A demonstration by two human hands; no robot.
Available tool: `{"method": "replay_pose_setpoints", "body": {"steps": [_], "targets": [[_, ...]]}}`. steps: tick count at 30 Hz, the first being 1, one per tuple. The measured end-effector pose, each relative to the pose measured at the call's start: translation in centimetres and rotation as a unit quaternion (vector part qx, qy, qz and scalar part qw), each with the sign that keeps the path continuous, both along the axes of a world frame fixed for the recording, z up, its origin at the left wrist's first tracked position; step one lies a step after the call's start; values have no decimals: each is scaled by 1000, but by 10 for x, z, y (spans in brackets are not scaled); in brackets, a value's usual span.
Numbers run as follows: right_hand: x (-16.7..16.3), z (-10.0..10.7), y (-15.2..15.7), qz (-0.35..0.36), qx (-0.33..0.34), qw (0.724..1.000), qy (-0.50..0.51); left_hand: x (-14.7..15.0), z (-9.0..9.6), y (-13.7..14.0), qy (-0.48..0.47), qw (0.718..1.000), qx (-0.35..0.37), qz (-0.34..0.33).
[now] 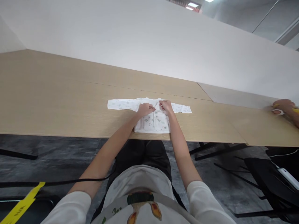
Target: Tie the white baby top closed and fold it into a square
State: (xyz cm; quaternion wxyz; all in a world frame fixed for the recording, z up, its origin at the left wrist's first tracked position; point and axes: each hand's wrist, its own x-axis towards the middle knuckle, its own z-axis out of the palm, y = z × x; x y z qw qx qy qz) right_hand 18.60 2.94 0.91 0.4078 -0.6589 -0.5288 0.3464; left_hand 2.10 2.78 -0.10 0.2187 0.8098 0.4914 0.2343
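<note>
Working at the upper front of a small white printed garment (151, 125) with both hands — probably at the fastening or edge of the front opening. Probably calls next for a light, precise pinch, with cloth held steady on one side and edges kept lined up. Lying face up mid-frame on the pale wooden table (58, 99), with sleeves spread toward left and right and bottom hem close to the table's near edge.

Reaching up from lower left with the left hand (146, 109), fingers bent, tips at the front opening, touching or just above the cloth. Cannot tell whether gripping there, too small to see. Coming from lower right with the right hand (165, 105), fingers curled in and seemingly pinched on cloth just below the neckline. Close to the left fingertips, with only a narrow strip of garment between.

Also visible at far right of frame: another person's hand (285, 105) beside a round white object (277, 112) — well apart from the garment.
</note>
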Motion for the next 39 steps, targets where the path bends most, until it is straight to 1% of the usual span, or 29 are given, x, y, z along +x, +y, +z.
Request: {"method": "replay_pose_setpoints", "body": {"steps": [1,2,5,6,8,12,16,18,21,24,27,30,33,35,37,39], "targets": [[2,2,-3,10,4,1000,-14,0,1,-2,11,1000,2,-2],[3,4,-5,34,-4,999,-33,-1,1,-3,16,1000,5,-4],[3,7,-13,145,-67,984,-77,-1,1,-4,11,1000,8,-9],[3,8,-14,169,-80,979,-84,-1,0,-3,7,1000,6,-9],[3,8,-16,190,-84,974,-89,-1,0,-3,2,1000,4,-6],[3,8,-15,190,-81,973,-104,-2,0,-2,-5,1000,-4,-3],[1,8,-15,153,-80,978,-113,-4,3,-4,-50,998,-44,-14],[0,9,-16,137,-78,982,-101,-6,5,-5,-74,995,-59,-22],[0,11,-18,141,-77,985,-66,-7,6,-7,-92,993,-62,-39],[0,15,-19,150,-108,982,-33,-8,6,-5,-107,990,-63,-64],[0,18,-19,169,-134,976,-17,-9,4,-2,-102,989,-69,-80],[1,18,-19,186,-129,974,-6,-10,4,-1,-99,988,-70,-96],[6,19,-17,175,-114,978,14,-12,5,-2,-117,985,-71,-110],[10,21,-17,162,-110,980,18,-14,7,-5,-119,981,-82,-130],[15,23,-18,153,-114,982,13,-16,9,-8,-97,977,-105,-160],[20,24,-21,159,-118,980,3,-18,11,-11,-62,973,-127,-184]]}}
